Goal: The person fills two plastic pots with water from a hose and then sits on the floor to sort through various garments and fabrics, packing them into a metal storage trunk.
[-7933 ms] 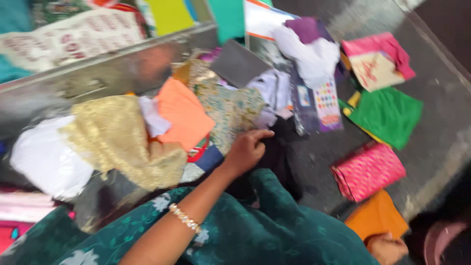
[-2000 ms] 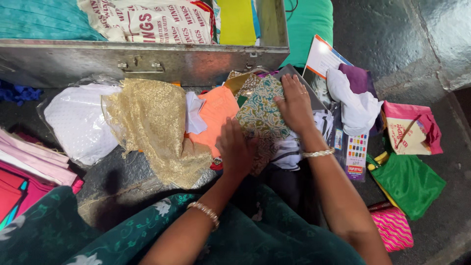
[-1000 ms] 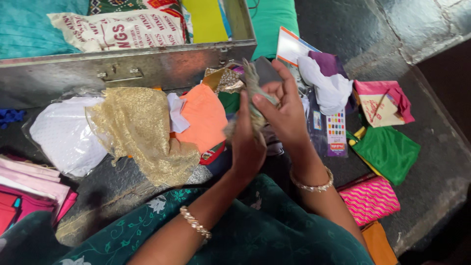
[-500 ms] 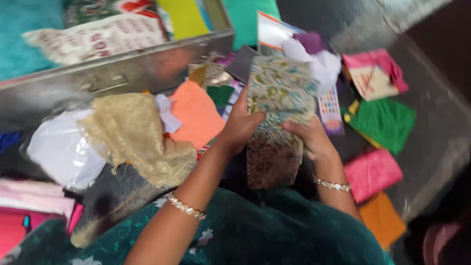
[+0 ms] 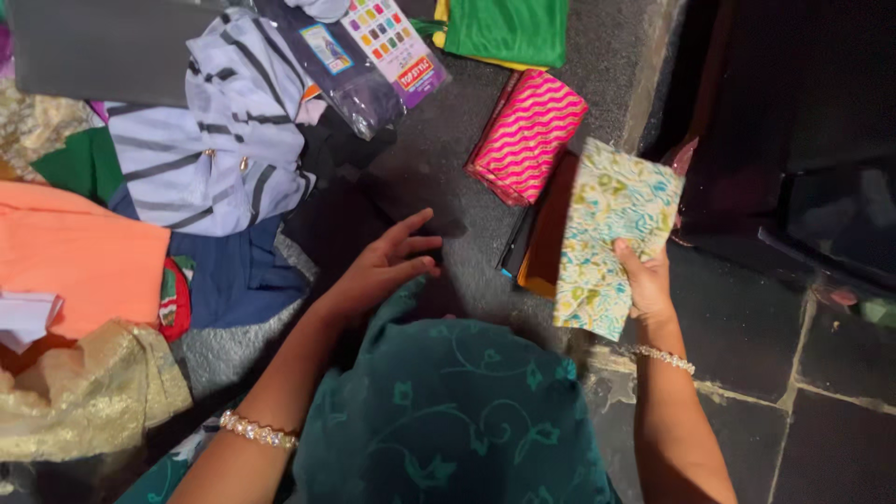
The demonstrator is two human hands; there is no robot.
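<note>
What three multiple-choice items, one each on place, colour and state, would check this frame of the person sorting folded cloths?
1. Where does the pink zigzag-patterned folded cloth lie?
A. On the grey floor beside the orange folded cloth
B. In the left hand
C. On the striped shirt

2. What colours has the folded floral cloth that the right hand holds?
A. Plain orange
B. Cream with teal and green
C. Black

3. How is the left hand?
A. Closed on the gold cloth
B. Gripping the striped shirt
C. Open, holding nothing, over dark cloth

Answers: 1 A, it rests on the floor next to the orange folded cloth. 2 B, its print shows those tones. 3 C, its fingers are spread and nothing is in them.
</note>
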